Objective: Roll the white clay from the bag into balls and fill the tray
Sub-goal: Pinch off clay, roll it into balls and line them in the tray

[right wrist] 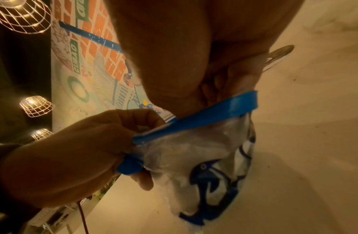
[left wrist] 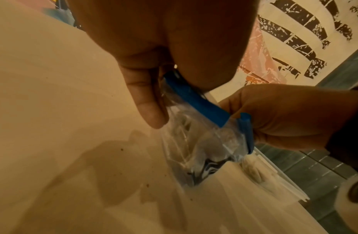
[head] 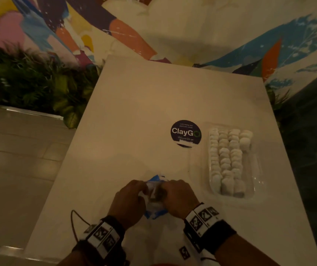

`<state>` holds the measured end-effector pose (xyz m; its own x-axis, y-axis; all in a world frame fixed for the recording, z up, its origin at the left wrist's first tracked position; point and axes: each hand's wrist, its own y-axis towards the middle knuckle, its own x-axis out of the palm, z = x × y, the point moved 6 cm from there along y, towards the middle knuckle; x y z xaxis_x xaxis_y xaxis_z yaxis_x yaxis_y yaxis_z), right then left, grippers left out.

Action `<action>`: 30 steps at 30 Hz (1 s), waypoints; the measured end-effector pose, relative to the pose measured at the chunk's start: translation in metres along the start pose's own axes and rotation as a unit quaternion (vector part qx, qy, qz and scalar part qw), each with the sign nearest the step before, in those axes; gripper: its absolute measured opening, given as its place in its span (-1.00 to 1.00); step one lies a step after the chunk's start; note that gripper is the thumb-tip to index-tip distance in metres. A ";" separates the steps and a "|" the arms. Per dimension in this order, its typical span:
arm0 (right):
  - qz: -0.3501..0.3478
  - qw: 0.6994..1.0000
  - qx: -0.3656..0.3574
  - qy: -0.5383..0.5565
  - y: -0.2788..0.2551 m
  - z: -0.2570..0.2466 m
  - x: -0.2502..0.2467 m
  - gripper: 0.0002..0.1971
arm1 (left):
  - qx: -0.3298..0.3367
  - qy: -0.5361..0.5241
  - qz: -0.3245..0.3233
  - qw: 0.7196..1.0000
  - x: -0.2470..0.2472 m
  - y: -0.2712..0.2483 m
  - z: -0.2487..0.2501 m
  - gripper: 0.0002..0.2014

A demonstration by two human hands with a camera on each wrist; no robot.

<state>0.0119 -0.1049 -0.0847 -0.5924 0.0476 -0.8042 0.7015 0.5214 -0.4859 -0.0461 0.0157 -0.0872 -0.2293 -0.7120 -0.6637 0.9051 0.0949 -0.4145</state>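
Observation:
A clear zip bag [head: 154,204] with a blue seal strip [left wrist: 198,102] and blue print is held just above the white table [head: 134,112], near its front edge. My left hand [head: 134,191] pinches the strip's left part. My right hand [head: 175,191] pinches the strip at its other end [right wrist: 234,107]. White clay [right wrist: 174,158] shows through the plastic. To the right stands a clear plastic tray [head: 257,169] holding several white clay balls [head: 224,162] in rows. Its near right corner is bare.
A round dark "ClayGo" sticker [head: 185,133] sits on the table left of the tray. Green plants [head: 29,83] border the table's left side, over a tiled floor. A thin cable [head: 75,223] loops by my left wrist. A painted wall rises behind.

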 end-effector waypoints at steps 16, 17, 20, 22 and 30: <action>0.086 0.996 0.029 -0.007 0.003 0.001 0.011 -0.65 | 0.002 0.052 -0.011 0.999 -0.003 0.003 -0.009 -0.69; 0.083 0.996 0.025 0.000 0.002 0.000 0.011 -0.64 | 0.006 0.056 -0.005 0.998 -0.003 0.003 -0.010 -0.72; 0.070 0.997 0.000 0.042 -0.002 -0.003 0.009 -0.69 | 0.023 0.042 0.004 0.999 -0.004 0.005 -0.011 -0.76; 0.049 0.995 -0.007 0.086 -0.003 -0.005 0.006 -0.75 | 0.033 0.020 -0.009 0.999 -0.002 0.006 -0.013 -0.71; 0.026 0.968 -0.016 0.249 0.000 0.003 -0.001 -0.88 | 0.073 -0.083 -0.016 0.994 -0.003 0.006 -0.013 -0.26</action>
<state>0.0138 -0.1074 -0.0850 -0.6791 0.4754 -0.5593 0.7282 0.5323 -0.4317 -0.0448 0.0276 -0.0960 -0.2082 -0.8187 -0.5351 0.9430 -0.0229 -0.3320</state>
